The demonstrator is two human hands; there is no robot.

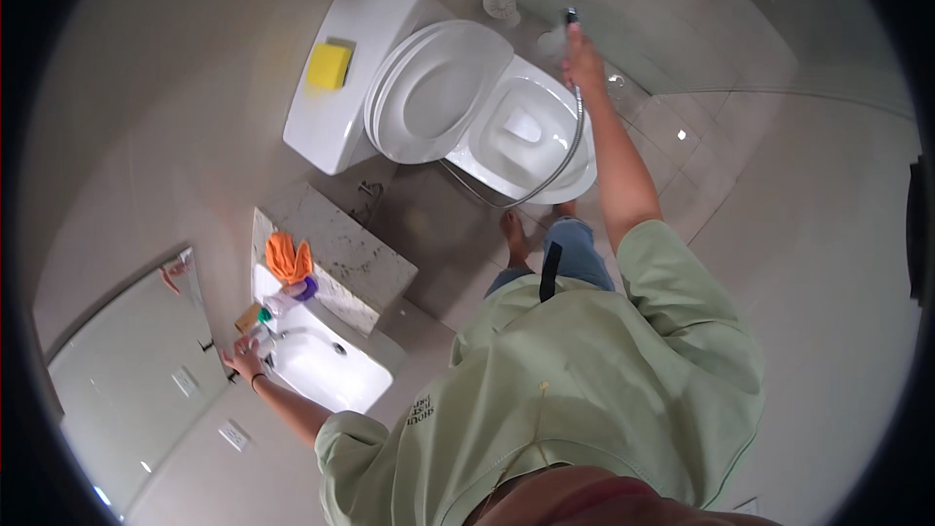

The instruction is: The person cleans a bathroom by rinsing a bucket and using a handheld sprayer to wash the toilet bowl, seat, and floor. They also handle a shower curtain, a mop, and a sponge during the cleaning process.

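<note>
My right hand [584, 66] is stretched out past the toilet bowl [511, 151], closed round a handheld bidet sprayer [572, 17]. From it a metal hose [565, 164] loops down across the front of the bowl and back toward the wall. The toilet lid [443, 83] is raised. My left hand [243, 360] is over the back edge of the white sink [336, 380], beside the faucet [278, 335] and below the mirror. Its fingers look apart, and I make out nothing held in them, though they are small here.
A yellow sponge [329, 66] lies on the toilet tank [321, 131]. Orange gloves [289, 258] and small bottles [280, 304] stand by the sink, next to a marble counter [336, 244]. A mirror [136, 360] hangs at left. A round white brush holder [500, 5] sits behind the toilet.
</note>
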